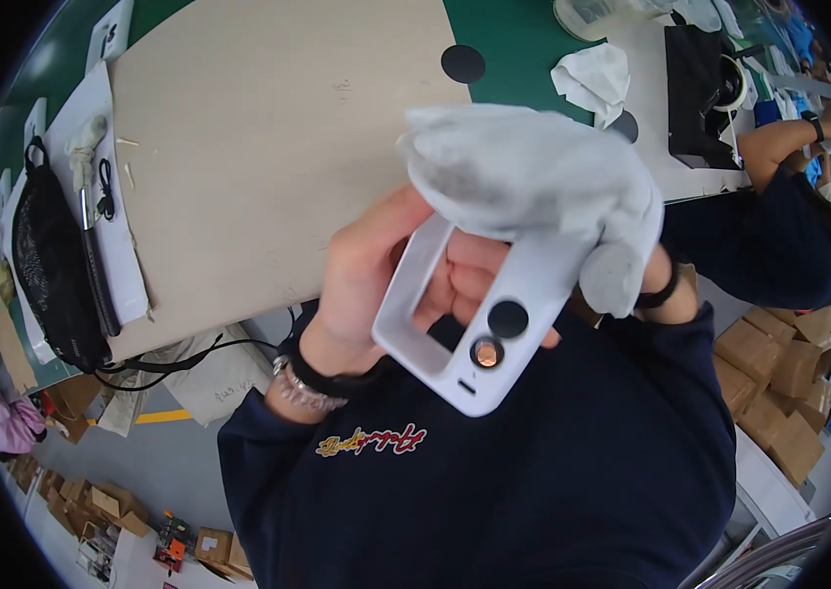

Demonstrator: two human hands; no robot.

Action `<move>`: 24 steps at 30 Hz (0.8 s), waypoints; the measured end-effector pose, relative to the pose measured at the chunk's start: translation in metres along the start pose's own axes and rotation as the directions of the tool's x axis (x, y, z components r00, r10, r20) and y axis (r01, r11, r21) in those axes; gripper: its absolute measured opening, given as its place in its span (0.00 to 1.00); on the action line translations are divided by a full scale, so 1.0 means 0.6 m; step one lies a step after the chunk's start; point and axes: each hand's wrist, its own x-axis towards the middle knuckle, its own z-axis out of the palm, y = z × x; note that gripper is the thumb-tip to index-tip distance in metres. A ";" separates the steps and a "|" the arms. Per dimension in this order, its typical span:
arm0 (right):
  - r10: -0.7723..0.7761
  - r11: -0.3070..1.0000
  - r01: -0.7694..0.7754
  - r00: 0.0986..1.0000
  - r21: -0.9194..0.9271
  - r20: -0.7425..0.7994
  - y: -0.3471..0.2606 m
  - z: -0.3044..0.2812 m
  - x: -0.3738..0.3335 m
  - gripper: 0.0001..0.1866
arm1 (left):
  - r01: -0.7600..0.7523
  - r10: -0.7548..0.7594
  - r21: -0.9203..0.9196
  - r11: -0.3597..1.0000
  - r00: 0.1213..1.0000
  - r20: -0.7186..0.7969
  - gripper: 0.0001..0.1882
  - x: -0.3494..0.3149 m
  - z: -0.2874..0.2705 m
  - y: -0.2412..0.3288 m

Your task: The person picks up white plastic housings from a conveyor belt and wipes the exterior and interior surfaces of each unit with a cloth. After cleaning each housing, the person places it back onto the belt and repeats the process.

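Observation:
A white plastic housing (530, 280) with a large rectangular opening is held tilted in front of my chest. Its face carries a black disc (509, 319), a round copper-coloured part (487, 353) in a dark ring, and a small slot close to the end. My bare left hand (361, 270) is closed round the housing from the left, its fingers visible through the opening. My right hand (538, 172), in a smudged white cloth glove, closes over the upper end and hides it; the thumb lies on the right edge.
A beige board (239, 147) covers much of the green-topped table. Left lie a black mesh pouch (47, 245), a black-handled brush-like tool (93, 255) and a cable. Far right are a crumpled white cloth (594, 79), a black box (695, 108) and another person's arm (774, 152). Cartons (774, 363) stand lower right.

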 end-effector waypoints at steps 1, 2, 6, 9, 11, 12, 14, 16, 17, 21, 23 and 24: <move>-0.008 1.000 0.008 1.000 -0.020 -0.008 -0.001 0.002 0.005 0.17 | -0.053 0.063 0.101 0.993 0.994 -0.093 0.25 0.010 -0.009 -0.011; -0.017 0.999 0.017 1.000 -0.041 -0.017 -0.003 0.005 0.011 0.17 | -0.096 0.134 0.207 0.974 0.975 -0.179 0.22 0.020 -0.019 -0.021; -0.031 0.993 0.022 0.997 -0.120 -0.066 -0.016 0.027 0.032 0.17 | -0.125 0.119 0.132 0.983 0.992 0.051 0.19 0.041 -0.080 -0.006; -0.065 0.984 0.045 0.992 -0.173 -0.108 -0.030 0.048 0.059 0.18 | -0.118 0.112 0.023 0.993 0.978 0.176 0.19 0.038 -0.086 -0.001; -0.093 0.975 0.063 0.986 -0.213 -0.138 -0.040 0.057 0.075 0.18 | -0.138 0.140 -0.029 0.990 0.981 0.135 0.19 0.039 -0.077 -0.004; -0.103 0.970 0.066 0.983 -0.233 -0.153 -0.047 0.062 0.080 0.18 | -0.145 0.151 -0.056 0.988 0.982 0.116 0.19 0.041 -0.071 -0.004; 0.012 0.926 -0.112 0.963 -0.361 -0.269 -0.073 0.125 0.063 0.18 | -0.159 0.168 -0.109 0.981 0.983 0.078 0.19 0.044 -0.056 -0.002; 0.115 0.839 -0.300 0.913 -0.453 -0.391 -0.074 0.143 0.049 0.18 | -0.174 0.183 -0.167 0.971 0.982 0.043 0.19 0.042 -0.041 -0.005; -0.085 0.914 -0.054 0.943 -0.402 -0.321 -0.065 0.124 0.039 0.16 | -0.183 0.192 -0.201 0.962 0.981 0.026 0.19 0.042 -0.036 -0.004; -0.241 0.930 0.251 0.968 0.269 -0.072 -0.055 0.061 -0.018 0.14 | -0.190 0.197 -0.213 0.958 0.980 0.011 0.19 0.047 -0.035 0.003; 0.346 0.708 -0.023 0.883 0.706 -0.318 -0.046 0.067 -0.055 0.12 | -0.162 0.169 -0.100 0.982 0.983 0.066 0.17 0.044 -0.034 0.003; 0.849 0.224 -0.021 0.495 0.974 -0.185 -0.042 0.072 -0.073 0.10 | -0.157 0.164 -0.105 0.982 0.984 0.064 0.17 0.047 -0.033 0.000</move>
